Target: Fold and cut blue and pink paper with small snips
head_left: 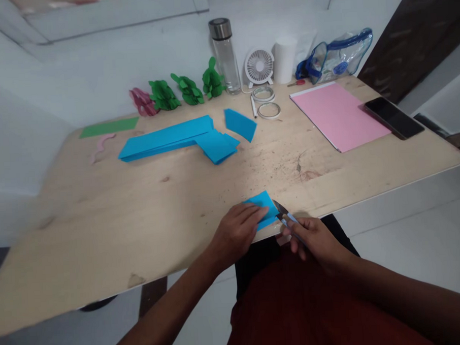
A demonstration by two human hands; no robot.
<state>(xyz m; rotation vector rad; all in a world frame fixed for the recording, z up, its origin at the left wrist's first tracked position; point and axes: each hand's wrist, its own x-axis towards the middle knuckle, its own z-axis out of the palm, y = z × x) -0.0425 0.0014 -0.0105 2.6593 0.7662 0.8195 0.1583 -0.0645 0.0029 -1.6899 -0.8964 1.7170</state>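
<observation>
Near the table's front edge, my left hand (238,232) has its fingers over a piece of blue paper (267,199), holding it down; the thumb is hidden. My right hand (311,237) grips a pair of dark-bladed scissors (285,214), with the blades at the paper's right edge. The fingers partly cover the scissors' handles. Farther back lies a stack of long blue paper strips (167,137). Folded blue pieces (217,145) overlap its right end, and a loose blue piece (240,124) rests beside them.
Along the wall stand a pink paper shape (143,102), several green paper shapes (164,95), a glass bottle (227,60), a small fan (259,67), a white roll (285,62) and a clear pouch (335,56). Tape rolls (269,110), pink paper (338,117) and a phone (394,117) lie right.
</observation>
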